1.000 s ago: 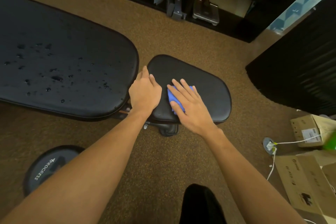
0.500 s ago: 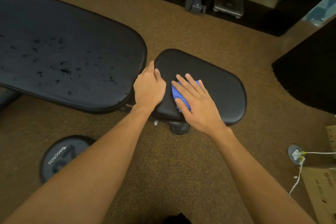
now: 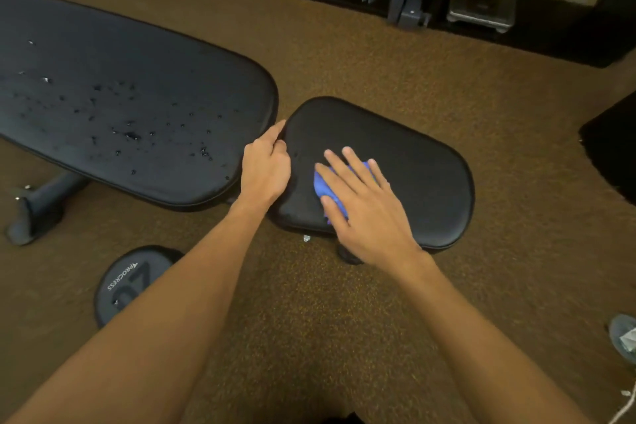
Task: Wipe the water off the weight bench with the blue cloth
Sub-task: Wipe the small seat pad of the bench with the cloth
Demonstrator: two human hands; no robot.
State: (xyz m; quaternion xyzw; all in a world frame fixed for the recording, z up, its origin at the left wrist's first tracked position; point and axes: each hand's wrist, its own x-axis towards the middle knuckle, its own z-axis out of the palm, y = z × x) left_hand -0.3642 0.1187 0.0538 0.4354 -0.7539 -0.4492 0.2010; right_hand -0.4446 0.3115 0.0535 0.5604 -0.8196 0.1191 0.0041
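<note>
Leftward, past my left hand point(image 3: 265, 172) gripping the seat pad point(image 3: 413, 162), lie the droplets point(image 3: 130, 136); my flat right hand point(image 3: 368, 213) presses the blue cloth point(image 3: 320, 185).

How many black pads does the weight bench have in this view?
2. The long pad lies at left, dotted with water drops; the short pad lies at right, where the right hand presses the cloth. None seems hidden.
</note>
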